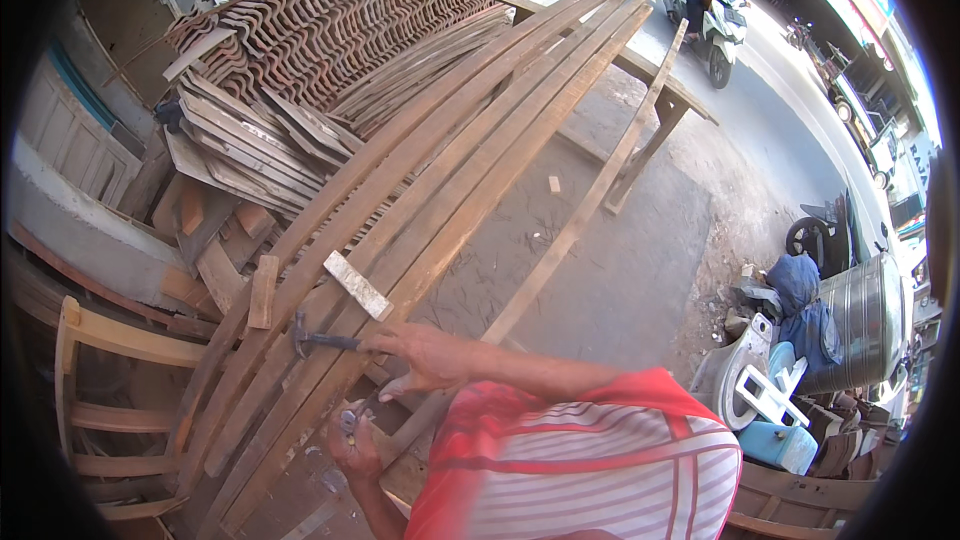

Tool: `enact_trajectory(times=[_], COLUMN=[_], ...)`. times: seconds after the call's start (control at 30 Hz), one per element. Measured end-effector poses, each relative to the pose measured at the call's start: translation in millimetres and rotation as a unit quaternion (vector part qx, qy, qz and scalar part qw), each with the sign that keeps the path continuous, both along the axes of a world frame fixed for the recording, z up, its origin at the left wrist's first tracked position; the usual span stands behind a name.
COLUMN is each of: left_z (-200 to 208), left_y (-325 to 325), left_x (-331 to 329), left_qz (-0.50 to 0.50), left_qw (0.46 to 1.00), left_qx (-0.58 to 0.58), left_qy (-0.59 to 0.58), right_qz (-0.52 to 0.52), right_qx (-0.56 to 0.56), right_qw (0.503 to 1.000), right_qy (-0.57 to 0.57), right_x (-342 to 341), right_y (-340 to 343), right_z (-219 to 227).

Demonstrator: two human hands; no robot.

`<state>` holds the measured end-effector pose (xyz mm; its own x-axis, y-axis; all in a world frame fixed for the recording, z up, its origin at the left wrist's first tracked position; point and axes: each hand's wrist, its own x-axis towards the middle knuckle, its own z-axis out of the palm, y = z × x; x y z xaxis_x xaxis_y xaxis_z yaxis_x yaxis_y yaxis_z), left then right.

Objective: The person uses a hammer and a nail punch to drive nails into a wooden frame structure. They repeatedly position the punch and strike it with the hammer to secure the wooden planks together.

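Note:
My right hand (pixel 428 352) is closed round the dark handle of a hammer (pixel 330 340). The hammer's head lies over the long brown wooden planks, to the left of the hand. Below it, my left hand (pixel 358 452) has its fingers bent round a small greyish thing, too small to name. Some fingers of the right hand point down toward the left one, and a gap shows between the two hands. Several planks (pixel 470 175) run side by side from near me to the far end. Across them lies a short whitish wood block (pixel 358 285), just beyond the hammer.
A short brown block (pixel 262 292) rests on the left planks. One separate long plank (pixel 580 215) reaches a wooden trestle (pixel 650 125). Roof tiles (pixel 330 25) are stacked at the far left, a curved wooden frame (pixel 120 417) nearer. A person rides a scooter (pixel 715 25) on the road.

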<state>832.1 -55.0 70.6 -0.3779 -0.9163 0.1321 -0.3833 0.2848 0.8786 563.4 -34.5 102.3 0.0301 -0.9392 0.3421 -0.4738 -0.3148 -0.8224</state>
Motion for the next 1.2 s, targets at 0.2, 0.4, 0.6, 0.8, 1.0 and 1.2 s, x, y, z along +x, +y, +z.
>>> enact_trajectory(times=[0.2, 0.4, 0.6, 0.8, 1.0, 1.2], left_z=[25, 18, 19, 11, 14, -3], left_y=[-3, -11, -10, -20, -29, -33], left_x=[-57, -99, -121, -124, -111, -100], left_qz=[-0.017, -0.006, 0.004, -0.026, -0.07, -0.089], left_qw=[0.968, 0.962, 0.974, 0.971, 0.966, 0.959], left_qx=[0.134, 0.166, 0.184, 0.195, 0.218, 0.246], left_qy=[0.21, 0.218, 0.128, 0.137, 0.121, 0.112], right_qz=[0.207, 0.249, 0.235, 0.196, 0.174, 0.13], right_qx=[0.183, 0.26, 0.251, 0.238, 0.255, 0.298], right_qw=[0.96, 0.929, 0.933, 0.943, 0.939, 0.934], right_qy=[-0.039, -0.083, -0.109, -0.124, -0.151, -0.149], right_x=[-16, -54, -72, -70, -51, -34], right_y=[4, 5, 8, 10, 19, 36], right_z=[-23, -19, -37, -43, -43, -45])
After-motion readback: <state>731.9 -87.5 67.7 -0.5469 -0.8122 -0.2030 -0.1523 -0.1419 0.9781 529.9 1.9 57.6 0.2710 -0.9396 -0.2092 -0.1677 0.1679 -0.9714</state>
